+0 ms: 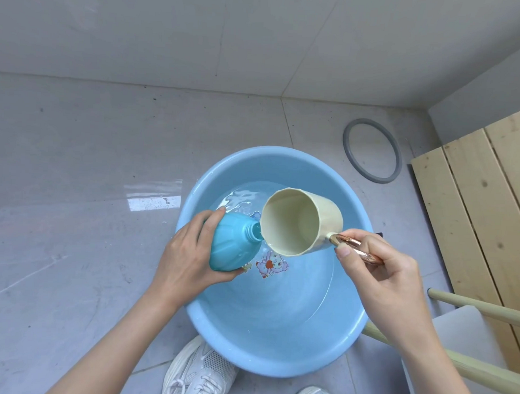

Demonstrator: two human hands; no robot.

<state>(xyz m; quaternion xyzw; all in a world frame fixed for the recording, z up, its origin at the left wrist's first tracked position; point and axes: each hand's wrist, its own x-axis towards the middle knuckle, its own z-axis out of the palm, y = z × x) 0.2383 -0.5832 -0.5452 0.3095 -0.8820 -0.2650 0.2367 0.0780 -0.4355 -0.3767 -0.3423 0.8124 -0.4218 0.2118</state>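
Note:
My left hand [189,253] grips a turquoise bottle [235,244], uncapped and tipped to the right. Its neck touches the rim of a cream cup [302,220]. My right hand [377,268] pinches the cup's copper-coloured handle [354,250] and holds the cup tilted, its mouth toward me and the inside looking empty. Both hang over a light blue basin [277,344] on the floor. The basin holds shallow water and has cartoon stickers on its bottom.
A grey rubber ring [347,149] lies on the tiled floor behind the basin. A pale wooden slatted panel [473,210] stands at the right, with a white stool [460,330] on wooden legs below it. My white sneakers [199,374] touch the basin's near edge.

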